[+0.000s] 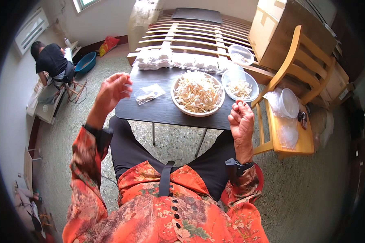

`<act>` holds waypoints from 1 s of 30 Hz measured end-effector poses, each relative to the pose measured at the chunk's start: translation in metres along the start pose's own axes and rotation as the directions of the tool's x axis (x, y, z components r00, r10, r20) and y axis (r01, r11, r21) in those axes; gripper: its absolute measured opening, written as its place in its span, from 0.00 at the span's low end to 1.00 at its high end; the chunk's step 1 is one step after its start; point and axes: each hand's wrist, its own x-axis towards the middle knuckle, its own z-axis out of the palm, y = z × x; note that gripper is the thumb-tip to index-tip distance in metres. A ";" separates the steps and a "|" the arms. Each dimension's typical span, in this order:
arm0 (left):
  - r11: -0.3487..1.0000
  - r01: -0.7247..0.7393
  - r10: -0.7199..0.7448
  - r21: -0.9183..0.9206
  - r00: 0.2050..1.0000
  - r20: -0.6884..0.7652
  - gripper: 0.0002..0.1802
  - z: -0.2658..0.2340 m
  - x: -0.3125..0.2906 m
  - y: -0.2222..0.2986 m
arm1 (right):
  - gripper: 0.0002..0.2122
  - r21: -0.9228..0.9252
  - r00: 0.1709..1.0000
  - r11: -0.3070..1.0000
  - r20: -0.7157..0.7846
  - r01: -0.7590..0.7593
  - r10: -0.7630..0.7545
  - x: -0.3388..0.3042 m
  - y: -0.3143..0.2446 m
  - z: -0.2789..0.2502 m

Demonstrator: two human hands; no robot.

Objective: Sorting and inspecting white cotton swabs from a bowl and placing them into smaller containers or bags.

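Observation:
A white bowl (pixel 175 103) on the dark table holds a high heap of cotton swabs (pixel 196 91). My left hand (pixel 114 91) is raised over the table's left edge, its fingers curled in and closed; anything between them is too small to make out. Beside it lies a small clear plastic bag (pixel 149 94) with a few thin sticks in it. My right hand (pixel 242 121) is closed in a pinch at the table's right edge, just in front of a clear plastic bowl (pixel 253 83) with fewer swabs. What its fingertips hold, if anything, cannot be seen.
White packets (pixel 154 60) line the far edge of the folding table (pixel 138 113). A slatted bed frame (pixel 186 34) and large cardboard box (pixel 267 32) stand behind. At right, a wooden chair (pixel 298 139) carries plastic tubs and bags. Another person (pixel 52 60) sits far left near a blue basin (pixel 86 62).

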 end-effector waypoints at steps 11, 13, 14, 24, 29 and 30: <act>0.444 -0.146 0.392 0.884 0.919 -0.046 0.08 -0.020 0.033 -0.105 | 0.12 -0.439 0.938 0.893 -0.342 -0.104 -0.059 0.020 0.031 -0.021; 0.252 -0.316 0.553 0.914 0.823 0.132 0.09 -0.023 0.032 -0.113 | 0.13 -0.467 0.932 0.877 -0.355 -0.109 -0.073 0.021 0.034 -0.020; 0.264 -0.314 0.550 0.912 0.826 0.125 0.09 -0.025 0.033 -0.116 | 0.13 -0.472 0.933 0.872 -0.356 -0.134 -0.049 0.022 0.034 -0.018; 0.232 -0.135 0.522 0.963 0.853 -0.006 0.12 -0.037 0.043 -0.120 | 0.06 -0.572 0.931 0.807 -0.356 -0.147 -0.082 0.025 0.049 0.005; 0.395 -0.186 0.345 0.899 0.938 0.042 0.05 -0.048 0.049 -0.121 | 0.04 -0.531 0.929 0.835 -0.364 -0.144 -0.071 0.023 0.065 0.015; 0.412 -0.205 0.300 0.888 0.950 0.080 0.04 -0.052 0.053 -0.118 | 0.04 -0.527 0.927 0.837 -0.369 -0.149 -0.068 0.023 0.068 0.018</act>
